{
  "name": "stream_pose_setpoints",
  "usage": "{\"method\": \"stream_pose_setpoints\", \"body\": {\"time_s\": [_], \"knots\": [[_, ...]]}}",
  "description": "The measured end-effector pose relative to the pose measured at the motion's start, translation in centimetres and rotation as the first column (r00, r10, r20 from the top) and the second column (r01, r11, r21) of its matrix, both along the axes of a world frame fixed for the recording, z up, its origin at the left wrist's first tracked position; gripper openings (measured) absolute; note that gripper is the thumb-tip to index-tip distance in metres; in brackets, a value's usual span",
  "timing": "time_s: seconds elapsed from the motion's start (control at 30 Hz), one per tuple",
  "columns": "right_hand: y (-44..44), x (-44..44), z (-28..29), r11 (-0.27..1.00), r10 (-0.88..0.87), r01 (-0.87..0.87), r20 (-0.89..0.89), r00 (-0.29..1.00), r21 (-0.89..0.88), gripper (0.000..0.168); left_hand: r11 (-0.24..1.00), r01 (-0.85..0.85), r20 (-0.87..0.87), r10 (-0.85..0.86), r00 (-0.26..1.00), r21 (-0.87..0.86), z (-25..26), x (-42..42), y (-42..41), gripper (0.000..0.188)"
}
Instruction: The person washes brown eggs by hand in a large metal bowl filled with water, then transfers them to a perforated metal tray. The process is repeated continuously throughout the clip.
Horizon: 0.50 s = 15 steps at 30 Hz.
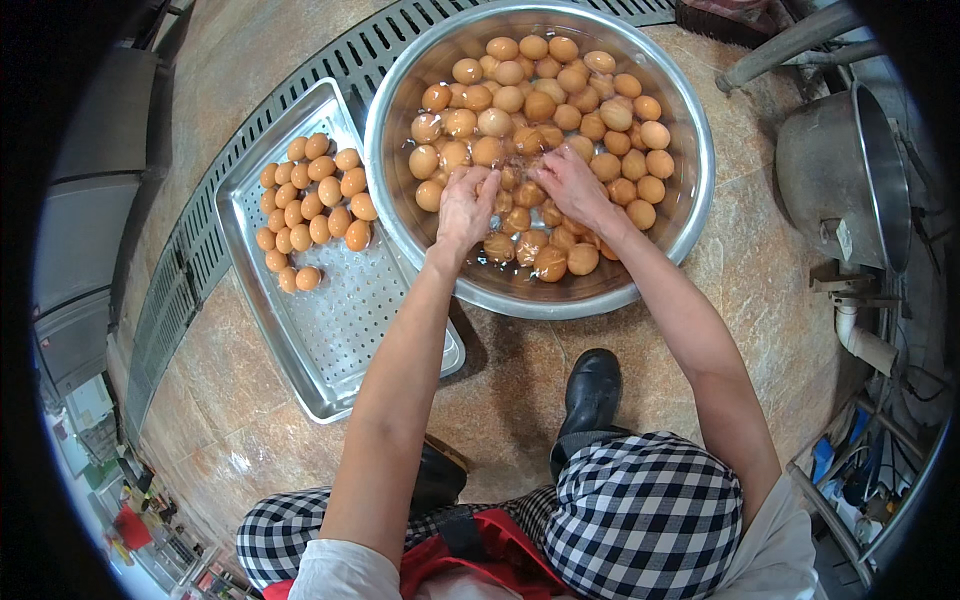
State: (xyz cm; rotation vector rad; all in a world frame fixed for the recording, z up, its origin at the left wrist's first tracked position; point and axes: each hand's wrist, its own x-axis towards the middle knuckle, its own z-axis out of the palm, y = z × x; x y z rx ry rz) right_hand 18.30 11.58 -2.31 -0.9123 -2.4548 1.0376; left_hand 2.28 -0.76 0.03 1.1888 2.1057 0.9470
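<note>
A large round metal basin (541, 306) holds water and many brown eggs (540, 106), some under the surface. My left hand (469, 206) reaches over the near-left rim, its fingers curled down among the eggs at the water. To its right, my right hand (574, 184) dips its fingertips into the rippled middle of the basin. Ripples and the hands themselves hide whether either one grips an egg. Left of the basin, a perforated metal tray (330, 322) carries wet brown eggs (300, 176) grouped in its upper half.
A slotted floor drain grate (210, 217) curves behind the tray and basin across the tiled floor (495, 360). On the right are a big metal pot (821, 172), a white drain pipe (862, 337) and metal legs (787, 45). My black boot (592, 386) stands just below the basin.
</note>
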Motion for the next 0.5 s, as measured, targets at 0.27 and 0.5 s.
{"method": "stream_pose_setpoints", "body": {"time_s": [0.27, 0.5], "knots": [[1.1, 1.2, -0.4, 0.889, -0.053, -0.002, -0.106, 0.993, -0.458, 0.028, 1.0, -0.022, -0.029, 0.023, 0.999, 0.021, 1.3, 1.3, 0.3, 0.032], [0.4, 0.6, 1.3, 0.998, -0.05, 0.052, 0.07, 0.996, -0.024, 0.028, 0.998, -0.016, 0.013, 0.017, 1.0, -0.058, 0.2, 0.1, 0.1, 0.028]]}}
